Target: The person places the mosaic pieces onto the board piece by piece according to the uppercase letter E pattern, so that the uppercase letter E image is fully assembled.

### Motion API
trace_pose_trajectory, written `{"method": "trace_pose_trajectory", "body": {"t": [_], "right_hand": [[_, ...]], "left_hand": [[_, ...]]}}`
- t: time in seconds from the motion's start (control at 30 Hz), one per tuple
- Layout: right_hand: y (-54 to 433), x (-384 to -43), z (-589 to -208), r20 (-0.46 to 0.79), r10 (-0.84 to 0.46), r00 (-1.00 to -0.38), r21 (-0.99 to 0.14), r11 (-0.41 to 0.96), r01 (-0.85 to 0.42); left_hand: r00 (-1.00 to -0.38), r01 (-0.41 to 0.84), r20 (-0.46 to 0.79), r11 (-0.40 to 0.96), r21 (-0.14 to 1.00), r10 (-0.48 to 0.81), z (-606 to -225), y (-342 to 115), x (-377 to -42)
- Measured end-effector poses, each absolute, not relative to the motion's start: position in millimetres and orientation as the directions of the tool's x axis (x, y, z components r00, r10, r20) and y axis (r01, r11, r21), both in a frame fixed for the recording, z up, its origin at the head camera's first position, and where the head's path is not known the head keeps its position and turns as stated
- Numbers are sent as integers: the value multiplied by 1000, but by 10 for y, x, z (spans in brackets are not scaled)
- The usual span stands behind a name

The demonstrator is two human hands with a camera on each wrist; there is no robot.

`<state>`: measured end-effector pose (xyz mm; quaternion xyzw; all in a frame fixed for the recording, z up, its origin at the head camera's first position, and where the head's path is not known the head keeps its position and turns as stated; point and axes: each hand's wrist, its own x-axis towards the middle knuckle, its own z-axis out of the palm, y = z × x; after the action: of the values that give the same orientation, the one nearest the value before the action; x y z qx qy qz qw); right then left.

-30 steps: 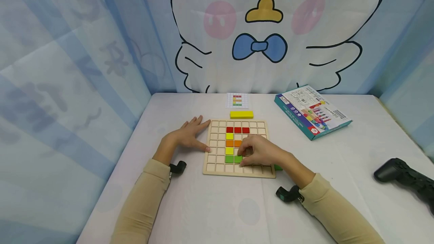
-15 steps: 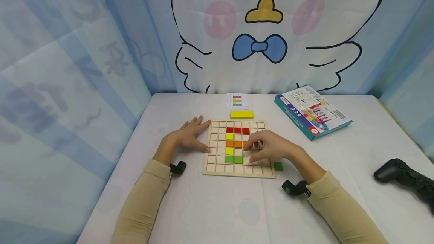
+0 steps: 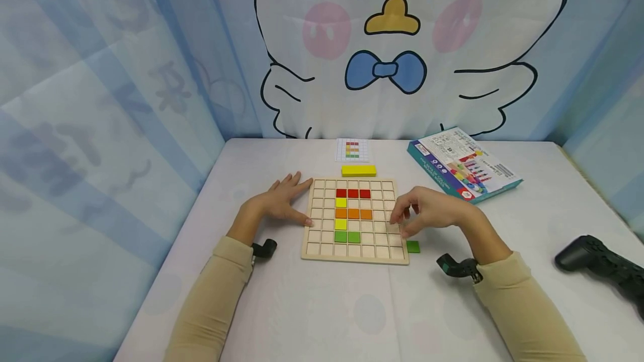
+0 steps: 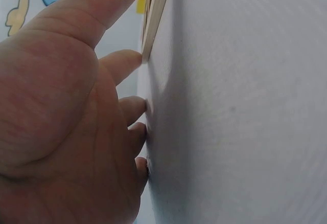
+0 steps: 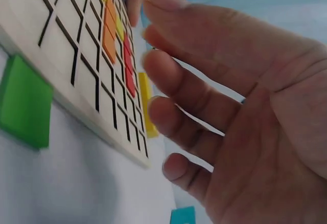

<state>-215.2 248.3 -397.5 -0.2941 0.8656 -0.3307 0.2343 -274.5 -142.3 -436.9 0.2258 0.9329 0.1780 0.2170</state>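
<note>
A wooden grid board lies on the table, holding a row of red tiles, a row of orange tiles, two yellow tiles and two green tiles. My left hand has its fingers spread, with thumb and index finger touching the board's left edge. Over the right edge hovers my right hand, fingers bent loosely and nothing between them in the right wrist view. A loose green tile lies just outside the lower right corner, below that hand.
Behind the board lie a yellow block and a pattern card with matching coloured squares. A flat teal box is at the back right. A black game controller lies at the far right.
My right hand has moved from the board's middle to its right edge, uncovering the orange row and the loose green tile. The left hand has stayed in place.
</note>
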Motion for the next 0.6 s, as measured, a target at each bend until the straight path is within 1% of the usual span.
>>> {"method": "trace_pose_trajectory", "body": {"t": [0.2, 0.47, 0.6], "right_hand": [[2626, -2147, -3975, -298, -679, -671, -717, 623, -312], [2668, -2168, -4033, -394, -663, -636, -720, 653, -236], [2662, -2181, -4092, -411, -658, -630, -710, 665, -231]], "left_hand": [[-805, 339, -325, 834, 435, 496, -4360, -1423, -2744], [-807, 337, -327, 838, 429, 492, -4374, -1425, -2748], [-806, 341, -322, 834, 433, 497, -4382, -1429, -2754]]}}
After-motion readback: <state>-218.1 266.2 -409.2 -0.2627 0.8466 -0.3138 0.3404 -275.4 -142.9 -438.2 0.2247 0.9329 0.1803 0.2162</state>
